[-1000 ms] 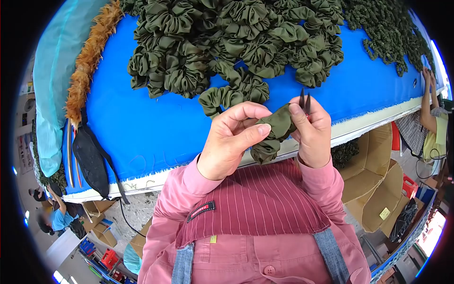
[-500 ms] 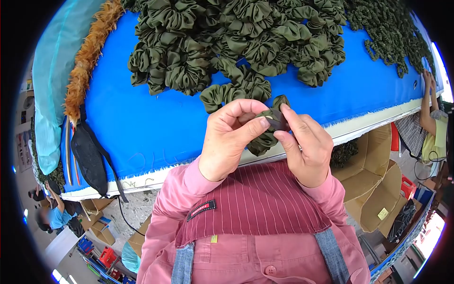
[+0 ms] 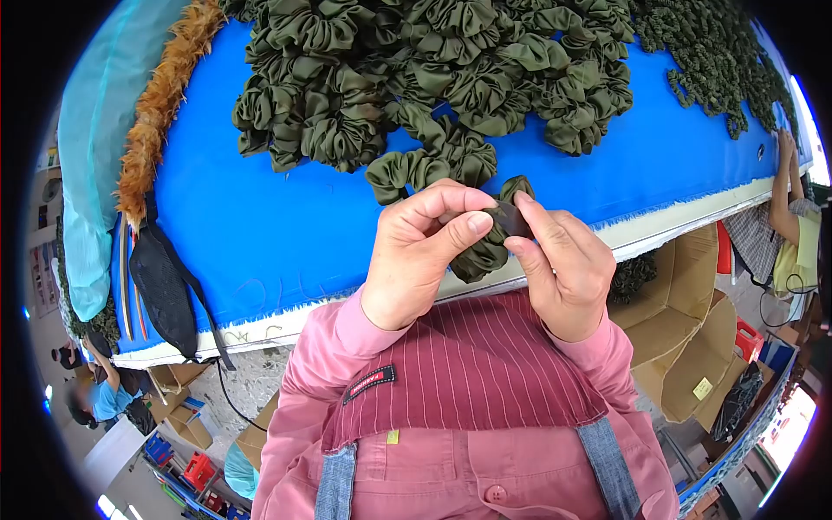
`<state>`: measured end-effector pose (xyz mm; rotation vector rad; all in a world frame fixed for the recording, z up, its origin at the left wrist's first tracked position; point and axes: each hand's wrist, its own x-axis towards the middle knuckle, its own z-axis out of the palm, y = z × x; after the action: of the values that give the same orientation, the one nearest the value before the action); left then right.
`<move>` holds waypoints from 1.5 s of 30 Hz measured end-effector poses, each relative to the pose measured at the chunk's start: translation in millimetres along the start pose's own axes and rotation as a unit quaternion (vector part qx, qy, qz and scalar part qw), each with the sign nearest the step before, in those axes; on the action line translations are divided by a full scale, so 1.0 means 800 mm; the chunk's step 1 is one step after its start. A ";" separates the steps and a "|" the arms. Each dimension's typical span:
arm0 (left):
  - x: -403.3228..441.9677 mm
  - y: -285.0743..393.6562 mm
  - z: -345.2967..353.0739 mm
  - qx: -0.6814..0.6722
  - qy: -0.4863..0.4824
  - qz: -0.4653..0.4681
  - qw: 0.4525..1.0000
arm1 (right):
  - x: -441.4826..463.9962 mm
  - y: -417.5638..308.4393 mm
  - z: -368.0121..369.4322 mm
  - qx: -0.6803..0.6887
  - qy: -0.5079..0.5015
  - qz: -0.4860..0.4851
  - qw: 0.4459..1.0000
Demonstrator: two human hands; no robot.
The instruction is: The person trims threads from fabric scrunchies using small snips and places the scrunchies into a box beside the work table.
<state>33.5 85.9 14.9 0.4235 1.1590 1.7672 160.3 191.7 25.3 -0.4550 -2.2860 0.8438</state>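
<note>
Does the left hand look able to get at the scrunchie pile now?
Likely yes, if it frees its fingers: the left hand holds a scrunchie. The pile lies just beyond on the blue table, with nothing seen blocking the way.

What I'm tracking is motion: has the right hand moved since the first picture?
Yes: relative to the table edge, the right hand moved toward the apron.

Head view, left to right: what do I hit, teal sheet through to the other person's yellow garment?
Teal sheet → brown feather duster → left hand → held green fabric → right hand → cardboard box → yellow garment.
</note>
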 end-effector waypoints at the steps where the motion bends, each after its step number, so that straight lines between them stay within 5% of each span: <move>1: 0.000 0.000 0.000 0.002 -0.001 0.005 1.000 | -0.001 0.001 0.000 0.001 0.001 -0.001 1.000; 10: -0.001 0.001 0.006 -0.026 0.002 -0.002 1.000 | -0.002 0.002 -0.005 0.050 -0.015 0.035 0.998; 15: -0.002 -0.002 0.000 -0.049 -0.013 -0.029 0.998 | -0.007 0.015 -0.001 0.082 0.094 0.069 0.990; 19: 0.000 -0.011 -0.011 -0.137 -0.071 0.020 0.988 | -0.024 0.036 0.012 0.437 0.048 0.268 0.857; 24: -0.007 -0.012 0.017 -0.126 -0.045 0.097 0.986 | -0.022 0.008 0.021 0.559 0.112 0.336 0.749; 29: -0.015 -0.041 0.000 -0.071 -0.005 0.074 0.995 | -0.017 -0.009 0.030 0.585 0.112 0.346 0.725; 30: -0.015 -0.039 -0.004 -0.071 -0.004 0.075 0.995 | -0.020 -0.003 0.027 0.609 0.091 0.389 0.685; 32: -0.015 -0.029 -0.022 -0.160 -0.086 0.054 0.982 | -0.026 0.021 0.005 0.629 0.068 0.432 0.643; 34: -0.018 -0.020 -0.038 -0.245 -0.163 0.033 0.955 | -0.028 0.049 -0.021 0.786 0.078 0.407 0.458; 36: -0.024 -0.013 -0.042 -0.159 -0.176 0.047 0.970 | -0.004 0.007 -0.040 0.730 0.163 0.372 0.550; 37: -0.028 -0.010 -0.043 -0.075 -0.189 0.059 0.977 | -0.009 0.010 -0.043 0.732 0.163 0.370 0.549; 39: -0.038 -0.009 -0.042 0.087 -0.204 0.079 0.972 | -0.024 0.022 -0.052 0.612 -0.156 0.386 0.673; 41: -0.036 -0.004 -0.031 0.139 -0.199 0.044 0.969 | -0.025 0.015 -0.036 0.535 -0.260 0.343 0.727; 44: -0.027 0.010 -0.010 0.293 -0.193 -0.062 0.934 | -0.021 -0.004 -0.034 0.469 -0.178 0.464 0.730; 45: -0.028 0.016 -0.010 0.242 -0.203 -0.124 0.941 | -0.028 -0.001 -0.042 0.446 -0.120 0.463 0.756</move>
<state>32.2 61.6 26.5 0.8506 1.2709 1.0962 198.9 194.9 34.9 -1.0580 -1.4282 2.4196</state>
